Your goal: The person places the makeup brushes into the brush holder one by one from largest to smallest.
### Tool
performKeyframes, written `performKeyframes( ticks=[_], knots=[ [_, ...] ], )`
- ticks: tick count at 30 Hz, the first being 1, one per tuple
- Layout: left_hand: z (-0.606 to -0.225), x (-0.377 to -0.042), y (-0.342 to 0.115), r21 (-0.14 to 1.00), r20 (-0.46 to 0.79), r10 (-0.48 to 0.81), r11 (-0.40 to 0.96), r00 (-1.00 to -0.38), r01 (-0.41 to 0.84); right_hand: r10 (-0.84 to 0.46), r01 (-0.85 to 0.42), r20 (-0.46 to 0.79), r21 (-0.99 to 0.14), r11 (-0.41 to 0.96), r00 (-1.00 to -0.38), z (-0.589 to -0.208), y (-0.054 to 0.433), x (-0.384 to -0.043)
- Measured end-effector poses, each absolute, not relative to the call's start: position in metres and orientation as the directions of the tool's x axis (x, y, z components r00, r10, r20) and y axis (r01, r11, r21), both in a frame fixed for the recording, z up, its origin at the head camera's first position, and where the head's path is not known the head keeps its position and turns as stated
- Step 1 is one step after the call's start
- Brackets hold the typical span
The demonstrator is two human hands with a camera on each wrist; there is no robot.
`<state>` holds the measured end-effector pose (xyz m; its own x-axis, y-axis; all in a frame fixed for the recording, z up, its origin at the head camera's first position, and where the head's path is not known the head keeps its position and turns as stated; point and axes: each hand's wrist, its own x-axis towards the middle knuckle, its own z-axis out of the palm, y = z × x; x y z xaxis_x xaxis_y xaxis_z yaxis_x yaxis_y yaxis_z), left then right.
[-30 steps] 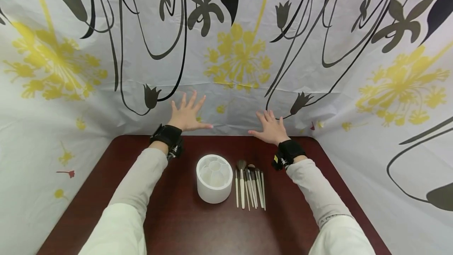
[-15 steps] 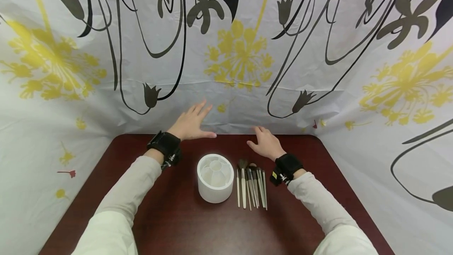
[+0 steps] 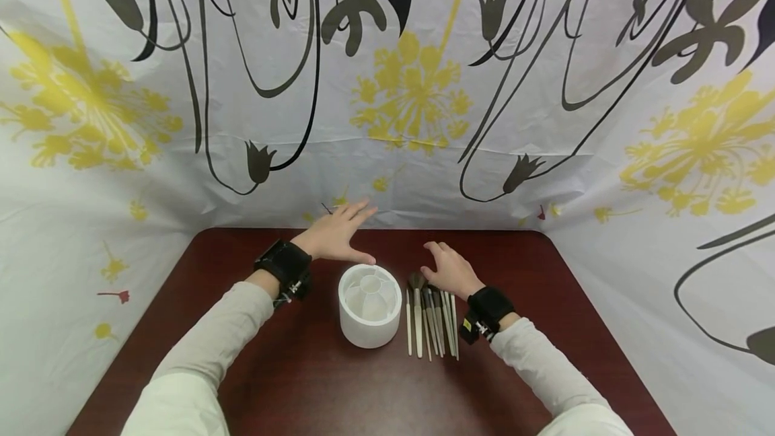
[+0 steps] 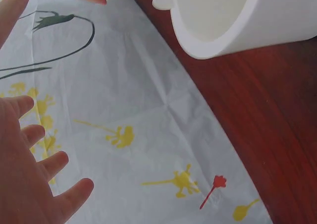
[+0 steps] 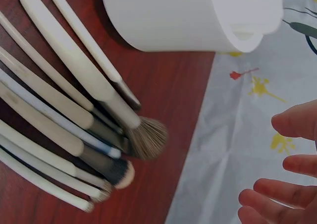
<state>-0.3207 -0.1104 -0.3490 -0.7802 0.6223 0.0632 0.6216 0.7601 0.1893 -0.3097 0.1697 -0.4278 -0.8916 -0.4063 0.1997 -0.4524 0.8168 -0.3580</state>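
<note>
A round white holder point(image 3: 371, 325) with divided compartments stands upright on the table. My left hand point(image 3: 334, 234) is spread just behind and left of it, thumb tip close to its rim in the head view. To the holder's right lies a row of makeup brushes point(image 3: 419, 332) with pale handles, bristle ends pointing away from me. My right hand point(image 3: 451, 269) hovers over the bristle ends, fingers loosely bent and holding nothing. In the right wrist view, a large fluffy brush point(image 5: 150, 136) lies among the thinner ones, and the right fingers point(image 5: 277, 201) are apart from them.
The dark red-brown table point(image 3: 387, 392) has a rounded far edge. A white patterned curtain point(image 3: 412, 173) hangs behind it and along both sides. Black camera straps point(image 3: 283, 262) circle the wrists.
Both hands have come down and nearer from over the table's far edge, the left toward the holder, the right toward the brushes. The spread fingers of the right hand have bent inward.
</note>
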Motion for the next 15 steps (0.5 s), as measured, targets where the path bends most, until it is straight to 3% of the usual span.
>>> performKeyframes(
  ticks=[7, 15],
  knots=[
    [-0.363, -0.314, -0.105, 0.203, 0.007, 0.685, 0.712, -0.728, 0.672, -0.397, -0.439, 0.189, -0.389, 0.810, -0.898, -0.447, 0.163, -0.305],
    [-0.378, -0.311, -0.101, 0.215, -0.072, 0.683, 0.722, -0.727, 0.657, -0.414, -0.439, 0.154, -0.404, 0.802, -0.897, -0.469, 0.156, -0.299]
  ],
)
